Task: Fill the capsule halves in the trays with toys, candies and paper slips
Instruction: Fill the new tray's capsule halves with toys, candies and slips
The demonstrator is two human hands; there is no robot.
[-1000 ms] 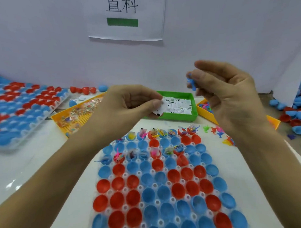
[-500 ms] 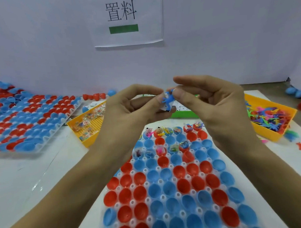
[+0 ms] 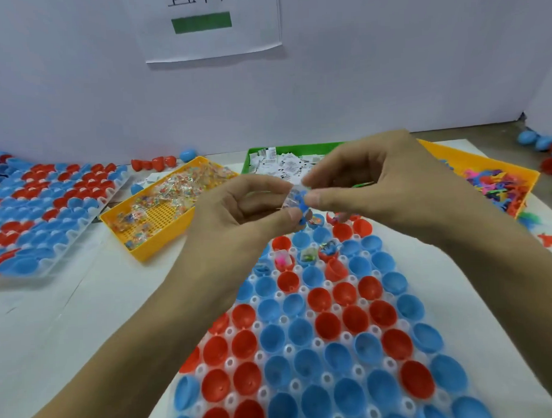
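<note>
Two bare forearms, entering from the lower left and lower right corners of the frame and narrowing toward the centre. No sleeves, gloves, watch, rings or bands anywhere along the visible length. Left hand (image 3: 240, 216) and right hand (image 3: 377, 180) both bare, with short, unpainted nails on the thumbs. Smooth forearms without marks or tattoos. Fingertips (image 3: 318, 197) slightly blurred, finer detail not readable.

Pale wall (image 3: 388, 64) with paper sign (image 3: 212, 23) behind white table (image 3: 53, 326).
</note>
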